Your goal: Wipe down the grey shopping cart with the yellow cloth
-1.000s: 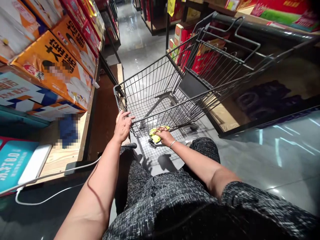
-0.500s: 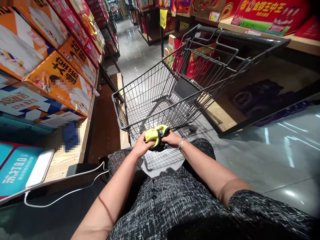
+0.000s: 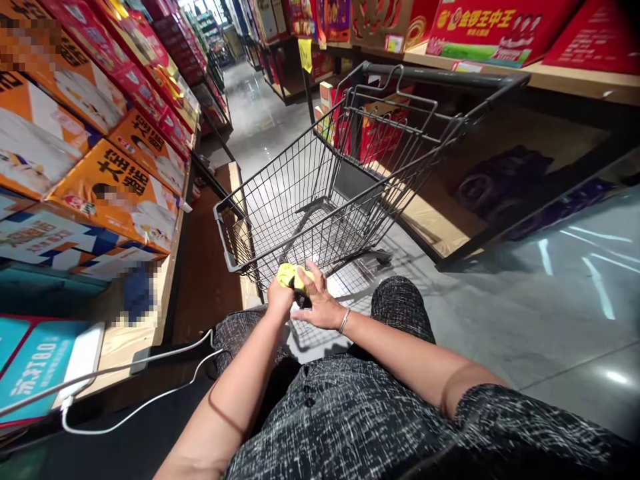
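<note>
A bunched bundle of yellow-and-black cloth (image 3: 289,274) is in front of my knees, close to the near side of the shopping cart (image 3: 300,233). Its exact kind is hard to make out. My left hand (image 3: 280,298) is closed around the lower left of the bundle. Against its right side rests my right hand (image 3: 323,303), with fingers spread and thumb apart, partly covering the cloth. The black wire cart stands just beyond both hands, and no goods show inside its basket.
Orange boxes (image 3: 117,190) are stacked on the left shelf. A white device (image 3: 80,353) with a white cable (image 3: 130,419) lies below them. Red boxes (image 3: 493,30) line the right shelf (image 3: 590,80). Grey tiled floor (image 3: 540,313) runs between the shelves.
My right hand has loosened from its pinch on the cloth and spread its fingers. The bundle looks more compact and sits slightly farther left, while the camera view has shifted a little.
</note>
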`<state>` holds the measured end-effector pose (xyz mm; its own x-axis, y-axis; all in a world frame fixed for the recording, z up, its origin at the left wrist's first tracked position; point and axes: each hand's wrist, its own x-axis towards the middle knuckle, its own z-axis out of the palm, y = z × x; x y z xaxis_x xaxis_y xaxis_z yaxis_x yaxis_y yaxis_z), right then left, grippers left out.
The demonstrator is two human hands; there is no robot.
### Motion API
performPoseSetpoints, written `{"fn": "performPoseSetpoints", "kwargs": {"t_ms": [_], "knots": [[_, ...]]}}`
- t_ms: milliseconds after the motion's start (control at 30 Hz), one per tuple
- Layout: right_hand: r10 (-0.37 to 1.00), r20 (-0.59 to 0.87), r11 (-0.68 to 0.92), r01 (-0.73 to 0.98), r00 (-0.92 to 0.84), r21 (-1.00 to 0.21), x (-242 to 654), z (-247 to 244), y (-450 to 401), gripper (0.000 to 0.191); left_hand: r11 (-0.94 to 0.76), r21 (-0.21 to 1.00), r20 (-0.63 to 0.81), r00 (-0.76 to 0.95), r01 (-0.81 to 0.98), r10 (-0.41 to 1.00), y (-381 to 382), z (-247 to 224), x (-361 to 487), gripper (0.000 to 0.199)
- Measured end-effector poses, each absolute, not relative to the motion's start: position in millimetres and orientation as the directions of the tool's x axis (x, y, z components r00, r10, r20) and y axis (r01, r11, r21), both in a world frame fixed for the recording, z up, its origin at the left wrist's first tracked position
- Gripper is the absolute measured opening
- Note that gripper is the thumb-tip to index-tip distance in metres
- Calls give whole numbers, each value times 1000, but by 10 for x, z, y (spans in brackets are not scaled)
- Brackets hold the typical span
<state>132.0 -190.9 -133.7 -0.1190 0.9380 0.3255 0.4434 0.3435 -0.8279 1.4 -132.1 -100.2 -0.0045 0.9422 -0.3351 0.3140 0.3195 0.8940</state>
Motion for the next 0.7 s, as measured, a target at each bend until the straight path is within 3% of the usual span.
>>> {"fn": "performPoseSetpoints", "kwargs": {"t_ms": [67,133,267,367,433,533,600,700], "knots": [[877,441,468,553,-192,-689,1339,-1379,-1946,117,345,906,-374,81,246,924,-1380,-917,79,33],[850,493,494,607,-185,-623,1408,-1434,-1905,119,372,906,-407,183,201,895,-1432,-811,124,34],[824,541,522,594,-167,-612,1718,-1432,-1602,78,311,918,-390,412,247,824,-1394,-537,106,29],[777,588,578,626,-225,-524,2063,-1237,-1273,50,-79,885,-186,504,458,844,-1233,-265,17,22],[736,648,571,693,-196,-439,2273,-1064,-1068,44,-341,817,82,493,465,866,-1095,-81,-62,22],[664,739,497,803,-108,-329,2430,-914,-855,44,-548,543,393,384,636,836,-871,92,-199,23],[632,770,456,843,-81,-285,2399,-959,-782,44,-516,350,436,351,782,828,-725,87,-292,25],[603,791,478,841,-105,-253,2224,-1227,-741,36,-420,238,303,344,876,889,-571,-72,-404,35]]}}
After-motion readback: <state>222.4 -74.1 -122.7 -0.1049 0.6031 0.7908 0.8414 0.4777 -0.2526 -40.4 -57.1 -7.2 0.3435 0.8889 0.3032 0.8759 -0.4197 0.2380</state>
